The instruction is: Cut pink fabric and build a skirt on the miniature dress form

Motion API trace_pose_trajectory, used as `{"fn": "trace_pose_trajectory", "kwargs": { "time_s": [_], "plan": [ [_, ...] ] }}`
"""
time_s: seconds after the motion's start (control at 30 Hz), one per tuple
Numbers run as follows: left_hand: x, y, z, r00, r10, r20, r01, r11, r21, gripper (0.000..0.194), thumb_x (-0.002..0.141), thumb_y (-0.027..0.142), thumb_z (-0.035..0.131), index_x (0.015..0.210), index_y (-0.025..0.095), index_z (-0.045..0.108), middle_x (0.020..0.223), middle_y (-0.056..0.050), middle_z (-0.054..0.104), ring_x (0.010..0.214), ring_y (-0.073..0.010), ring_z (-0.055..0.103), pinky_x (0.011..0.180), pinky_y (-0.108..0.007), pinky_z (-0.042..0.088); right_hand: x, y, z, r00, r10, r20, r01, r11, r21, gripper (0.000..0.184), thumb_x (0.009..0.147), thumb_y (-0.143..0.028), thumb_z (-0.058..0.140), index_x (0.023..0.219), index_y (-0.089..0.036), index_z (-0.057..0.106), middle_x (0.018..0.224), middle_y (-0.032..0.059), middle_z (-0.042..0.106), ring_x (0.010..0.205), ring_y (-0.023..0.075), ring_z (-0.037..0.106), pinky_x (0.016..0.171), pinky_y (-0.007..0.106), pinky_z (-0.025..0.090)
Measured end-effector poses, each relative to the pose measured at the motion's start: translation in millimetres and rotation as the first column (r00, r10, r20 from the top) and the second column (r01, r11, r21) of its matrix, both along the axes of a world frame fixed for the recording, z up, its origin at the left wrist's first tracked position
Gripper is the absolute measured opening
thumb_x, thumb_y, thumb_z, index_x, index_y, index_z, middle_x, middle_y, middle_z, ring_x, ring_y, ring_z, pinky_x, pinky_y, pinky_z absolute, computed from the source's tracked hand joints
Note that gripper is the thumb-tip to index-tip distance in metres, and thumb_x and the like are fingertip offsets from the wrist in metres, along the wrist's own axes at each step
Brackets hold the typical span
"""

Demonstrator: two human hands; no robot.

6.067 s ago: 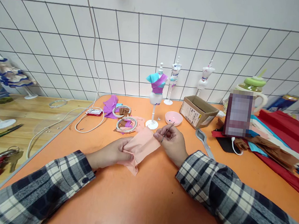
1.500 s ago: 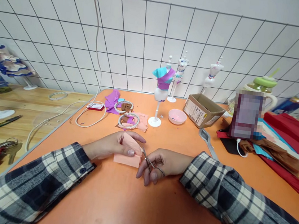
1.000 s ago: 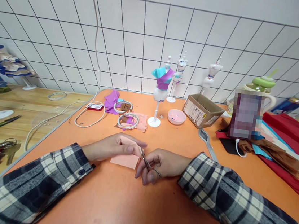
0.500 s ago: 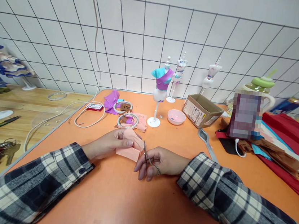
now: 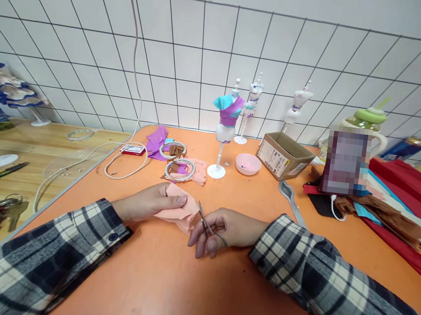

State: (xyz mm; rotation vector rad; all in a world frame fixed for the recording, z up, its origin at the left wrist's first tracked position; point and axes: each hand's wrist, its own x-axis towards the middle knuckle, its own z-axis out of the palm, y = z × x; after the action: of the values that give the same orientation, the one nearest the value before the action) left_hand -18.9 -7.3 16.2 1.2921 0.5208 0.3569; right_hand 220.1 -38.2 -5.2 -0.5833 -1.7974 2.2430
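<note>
We see bright, even light, soft glare on the orange tabletop [image 5: 164, 284], wide-angle stretching at the edges and 1 pixelated patch.

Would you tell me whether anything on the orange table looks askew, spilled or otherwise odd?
Just mild clutter: a crumpled purple scrap and pink scrap lie untidily by the white rings, and a white bit sits loose outside the bowl. No spill shows.

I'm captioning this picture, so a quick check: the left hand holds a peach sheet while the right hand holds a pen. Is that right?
Not quite: the right hand holds small scissors, not a pen, as the head view shows. The left hand does hold a peach sheet.
</note>
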Motion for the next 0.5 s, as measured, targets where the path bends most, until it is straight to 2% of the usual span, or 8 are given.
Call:
{"fn": "trace_pose_trajectory", "kwargs": {
  "time_s": [0.07, 0.23, 0.4, 0.5],
  "plan": [
    [-4.1, 1.4, 2.9, 0.997, -0.064, -0.039, 0.064, 0.998, 0.011, 0.035, 0.092, 0.041, 0.059, 0.092, 0.01, 0.075, 0.089, -0.011, 0.073, 0.078, -0.0183, 0.067, 0.079, -0.027, 0.051, 1.9, 1.0, 0.3, 0.999, 0.049, 0.007, -0.049, 0.998, -0.035, 0.065, 0.069, -0.065, 0.073, 0.104, -0.011, 0.066, 0.086, 0.0078, 0.069, 0.071, 0.0123, 0.065, 0.064, 0.023, 0.052],
    [-4.5, 2.7, 7.1, 0.991, -0.104, -0.079, 0.11, 0.991, 0.076, 0.036, 0.092, 0.042, 0.058, 0.094, 0.01, 0.075, 0.093, -0.012, 0.073, 0.081, -0.0191, 0.066, 0.082, -0.028, 0.049, 4.5, 1.6, 0.3, 0.994, 0.112, 0.0, -0.112, 0.99, -0.089, 0.068, 0.073, -0.07, 0.066, 0.105, -0.009, 0.066, 0.089, 0.011, 0.07, 0.072, 0.0142, 0.067, 0.065, 0.024, 0.054],
    [-1.6, 1.3, 6.1, 0.993, -0.028, -0.117, 0.046, 0.988, 0.148, 0.025, 0.083, 0.034, 0.07, 0.094, 0.012, 0.074, 0.088, -0.007, 0.071, 0.08, -0.0159, 0.063, 0.072, -0.021, 0.047, 3.5, 0.3, -2.7, 0.993, 0.111, -0.039, -0.115, 0.987, -0.111, 0.063, 0.075, -0.065, 0.068, 0.107, -0.011, 0.065, 0.093, 0.0111, 0.07, 0.083, 0.016, 0.068, 0.07, 0.025, 0.055],
    [-1.5, -0.2, 5.3, 0.991, -0.021, -0.134, 0.036, 0.993, 0.108, 0.025, 0.083, 0.035, 0.07, 0.092, 0.012, 0.073, 0.087, -0.007, 0.07, 0.08, -0.0165, 0.062, 0.073, -0.023, 0.047, 2.2, -0.5, -1.6, 0.995, 0.092, -0.026, -0.095, 0.989, -0.113, 0.064, 0.072, -0.066, 0.07, 0.105, -0.011, 0.065, 0.092, 0.0101, 0.07, 0.081, 0.0151, 0.067, 0.069, 0.024, 0.055]
  ]
}}
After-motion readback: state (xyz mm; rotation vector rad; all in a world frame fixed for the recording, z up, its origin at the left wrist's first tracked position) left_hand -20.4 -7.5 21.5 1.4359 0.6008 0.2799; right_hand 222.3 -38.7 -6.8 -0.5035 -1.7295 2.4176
